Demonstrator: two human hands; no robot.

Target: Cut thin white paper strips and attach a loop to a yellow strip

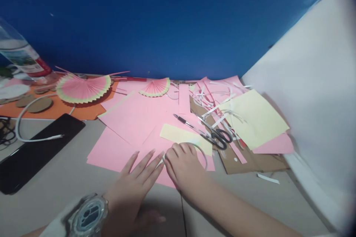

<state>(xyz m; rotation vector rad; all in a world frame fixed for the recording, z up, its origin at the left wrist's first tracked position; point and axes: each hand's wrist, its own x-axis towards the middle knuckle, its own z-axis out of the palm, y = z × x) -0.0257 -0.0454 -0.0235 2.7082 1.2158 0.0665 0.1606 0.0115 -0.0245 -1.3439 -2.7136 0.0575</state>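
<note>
Left hand [136, 179] flat, palm down, fingers straight and spread slightly, tips pressing the pink paper sheet [130, 133] at its near edge; nothing gripped. Watch [89, 216] on that wrist. Right hand [182, 164] curled, knuckles up, fingers bent down onto the same pink sheet right beside the left fingertips; looks pinched at the paper edge but cannot tell whether anything is actually clasped. Thin white loop [201, 152], likely a tape ring, arcing around the far side of the right knuckles, touching or nearly so.

Just beyond the right hand: pale yellow strip [180, 135] lying on the pink sheet. Further out and rightward: pen [185, 122], then scissors [215, 135], blades closed, lying on brown cardboard [250, 163]. Large yellow sheet [254, 118] over white paper strips [214, 100], right of the scissors. Far ahead of the hands: small pleated pink fan [155, 87]; larger pleated fan [83, 89] off to the left on orange paper [61, 109]. Left of the left hand, well apart: black phone [36, 150] with white cable [30, 133] across it. Bottle [22, 57] at the far left. White sheet [314, 92] rising on the right. Nothing between hands and paper.
</note>
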